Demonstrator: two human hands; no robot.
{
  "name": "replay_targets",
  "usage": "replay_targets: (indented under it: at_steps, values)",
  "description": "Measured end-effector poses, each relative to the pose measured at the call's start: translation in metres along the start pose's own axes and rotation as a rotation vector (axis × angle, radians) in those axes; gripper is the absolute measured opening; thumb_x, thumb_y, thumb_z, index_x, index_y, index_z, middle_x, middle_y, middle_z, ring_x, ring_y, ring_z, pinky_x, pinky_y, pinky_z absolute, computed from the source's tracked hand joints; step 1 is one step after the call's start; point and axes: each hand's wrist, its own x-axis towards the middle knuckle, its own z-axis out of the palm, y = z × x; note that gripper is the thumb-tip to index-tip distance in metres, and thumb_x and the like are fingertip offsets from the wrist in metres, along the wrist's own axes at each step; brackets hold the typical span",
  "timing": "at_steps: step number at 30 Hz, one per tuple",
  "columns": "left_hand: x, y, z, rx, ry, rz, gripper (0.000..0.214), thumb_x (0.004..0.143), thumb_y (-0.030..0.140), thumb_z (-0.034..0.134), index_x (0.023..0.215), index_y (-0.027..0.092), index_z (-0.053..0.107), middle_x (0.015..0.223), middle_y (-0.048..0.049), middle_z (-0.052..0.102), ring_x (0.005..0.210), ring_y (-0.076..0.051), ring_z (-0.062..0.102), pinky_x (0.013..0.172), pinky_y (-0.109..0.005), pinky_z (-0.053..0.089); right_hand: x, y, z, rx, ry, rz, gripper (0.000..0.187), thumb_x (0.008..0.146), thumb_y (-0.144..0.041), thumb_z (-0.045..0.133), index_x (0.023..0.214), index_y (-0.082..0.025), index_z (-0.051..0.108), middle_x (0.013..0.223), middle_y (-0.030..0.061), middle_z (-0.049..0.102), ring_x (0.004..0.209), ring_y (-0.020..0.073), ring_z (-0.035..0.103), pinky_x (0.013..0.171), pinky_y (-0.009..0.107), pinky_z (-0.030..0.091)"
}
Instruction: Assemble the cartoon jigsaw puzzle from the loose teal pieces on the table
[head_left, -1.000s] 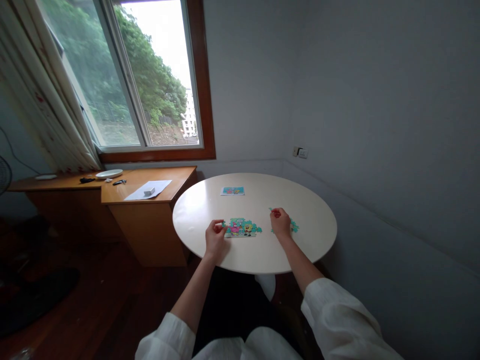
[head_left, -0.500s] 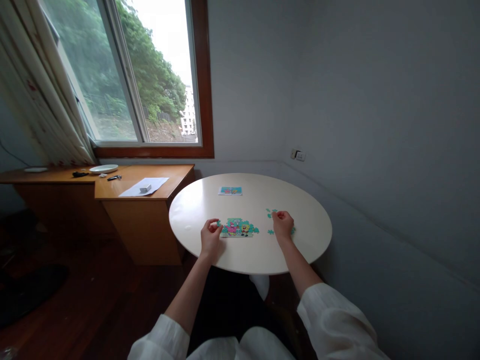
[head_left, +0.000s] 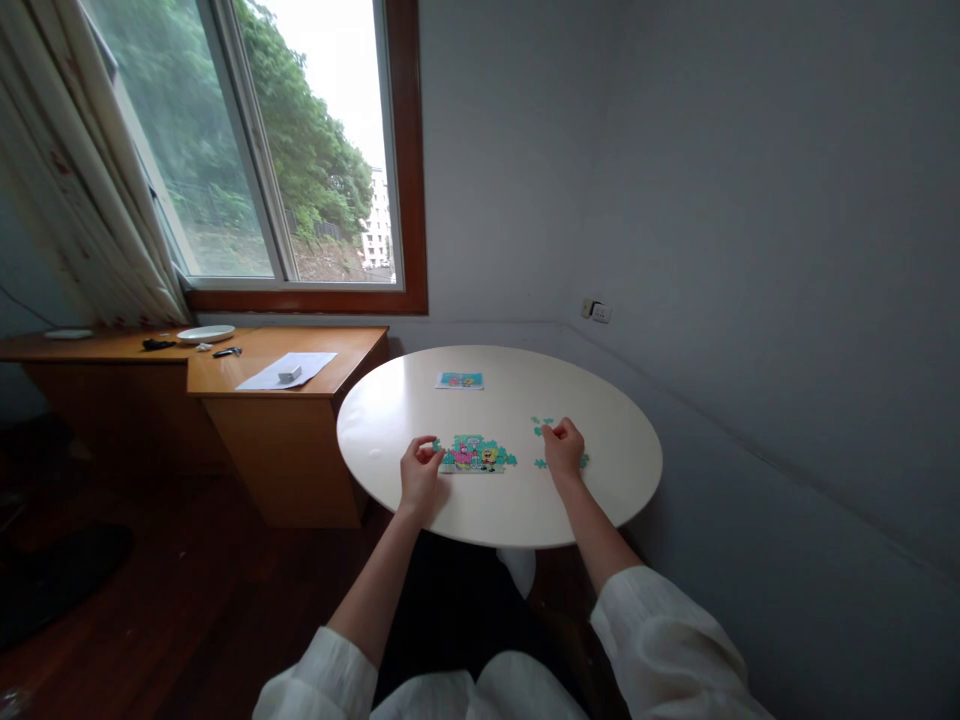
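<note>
Biggest worry from here, at a guess: shoving the part-built jigsaw [head_left: 480,455] out of line. Left hand [head_left: 420,475] right at its left edge, so pretty easy to pop a joint or skew the whole lot with one careless sideways push. Thin, flat stuff on a smooth-looking bench [head_left: 495,512], so probably not much grip underneath. Over on the right, different problem: small loose pieces [head_left: 540,464] scattered around the right hand [head_left: 564,447], partly hidden by it. Could drag a neighbour along by accident, or pick up the wrong one, with so much similar green-teal about.

As for positions: jigsaw just to the right of the left fingers [head_left: 425,440], near side of the bench, stepped and unfinished-looking along its far and right edges. Left fingers curled with only a narrow gap, plus a scrap of teal showing there. Held piece or just the jigsaw's corner? Can't tell. Right fingers [head_left: 553,437] bunched in close together, over by the loose pieces, well apart from the jigsaw. Holding one or not, no way to tell from this angle. Picture card [head_left: 460,381] flat on the far side, a bit left of centre, well away from both hands.
</note>
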Motion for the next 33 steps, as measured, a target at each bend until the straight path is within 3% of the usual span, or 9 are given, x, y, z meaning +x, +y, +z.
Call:
replay_targets:
  at_steps: [8, 17, 23, 33]
  values:
    - [0.001, -0.0026, 0.0, -0.007, 0.009, 0.018, 0.032, 0.059, 0.028, 0.069, 0.087, 0.016, 0.058, 0.064, -0.0007, 0.061, 0.065, -0.015, 0.058, 0.064, -0.027, 0.042, 0.0006, 0.002, 0.0007, -0.005, -0.025, 0.017, 0.027, 0.062, -0.028, 0.054, 0.051, -0.023, 0.03, 0.043, -0.0097, 0.032, 0.043, 0.0091, 0.032, 0.045, 0.022, 0.027]
    - [0.0001, -0.0002, -0.0004, 0.006, 0.002, 0.005, 0.031, 0.06, 0.028, 0.068, 0.087, 0.016, 0.058, 0.064, -0.0003, 0.061, 0.065, -0.015, 0.058, 0.063, -0.026, 0.042, 0.001, 0.0042, 0.0048, 0.113, -0.011, 0.074, 0.024, 0.061, -0.039, 0.061, 0.058, -0.021, 0.045, 0.051, -0.0065, 0.046, 0.048, 0.0105, 0.043, 0.047, 0.023, 0.036]
    - [-0.0006, 0.0003, 0.0004, -0.015, 0.005, 0.003, 0.033, 0.059, 0.029, 0.069, 0.087, 0.016, 0.057, 0.064, 0.0003, 0.06, 0.066, -0.014, 0.058, 0.064, -0.026, 0.041, 0.0014, 0.0049, 0.0047, 0.101, -0.063, 0.056, 0.03, 0.06, -0.047, 0.06, 0.057, -0.021, 0.047, 0.049, -0.0066, 0.044, 0.047, 0.0102, 0.04, 0.047, 0.024, 0.034]
    - [0.001, -0.003, -0.0004, -0.023, 0.003, 0.024, 0.031, 0.059, 0.028, 0.069, 0.086, 0.016, 0.058, 0.063, -0.0001, 0.061, 0.065, -0.014, 0.059, 0.064, -0.027, 0.043, 0.0021, 0.0045, 0.0051, 0.092, -0.054, 0.025, 0.029, 0.065, -0.045, 0.057, 0.058, -0.021, 0.044, 0.051, -0.0072, 0.042, 0.048, 0.009, 0.039, 0.047, 0.022, 0.034]
